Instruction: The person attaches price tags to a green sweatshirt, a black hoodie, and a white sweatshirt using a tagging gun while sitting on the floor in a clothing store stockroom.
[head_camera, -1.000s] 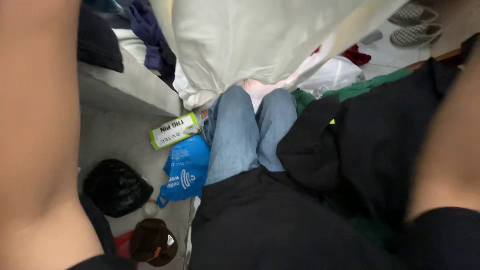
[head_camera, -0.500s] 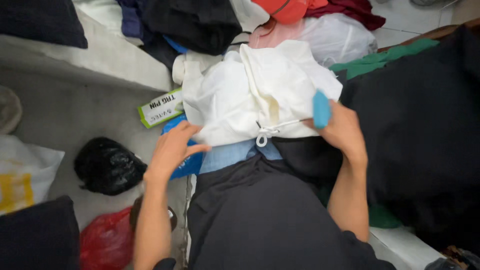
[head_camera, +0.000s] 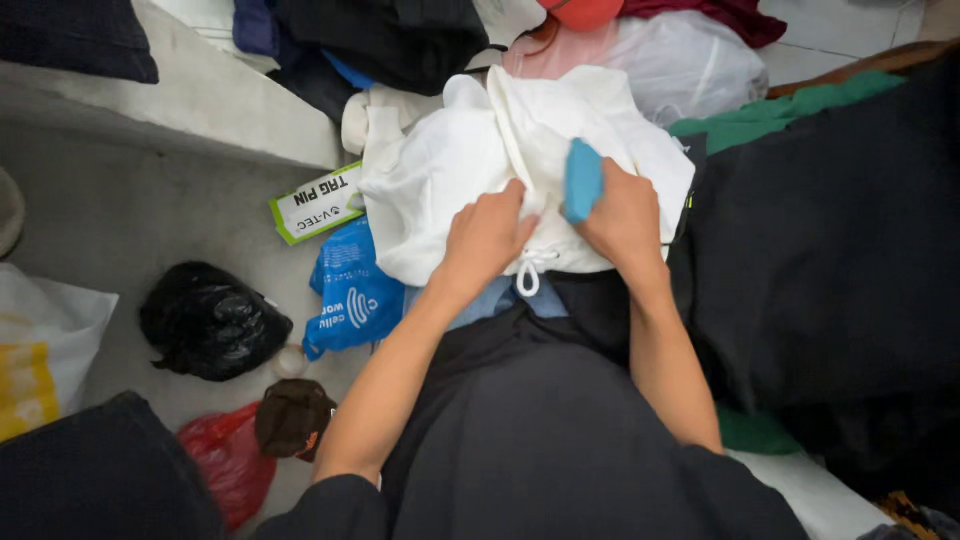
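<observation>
**White garment bunched on my lap, both hands on it**

At the far left a white and yellow plastic bag (head_camera: 40, 350) lies on the grey floor (head_camera: 150, 220); next to it a crumpled, glossy black plastic bag (head_camera: 210, 320), with a red bag (head_camera: 225, 465) and a small brown bundle (head_camera: 292, 418) below it; then a green and white carton (head_camera: 315, 203) and a shiny blue pouch (head_camera: 352, 295), both flat on the floor just beside my knee; my left hand (head_camera: 487, 238) is closed, pinching a fold of the white garment (head_camera: 450, 170), which sits on my lap directly ahead of both hands, soft and thick, its drawstring (head_camera: 527, 270) dangling toward me between my wrists; the cloth's long axis runs left to right across my legs; both hands are equally near; my right hand (head_camera: 625, 220) grips a smooth blue oblong tool (head_camera: 583, 180), upright, pressed against the cloth; to the right lies a green cloth (head_camera: 790, 110) and a large matte black garment (head_camera: 840, 250).
</observation>
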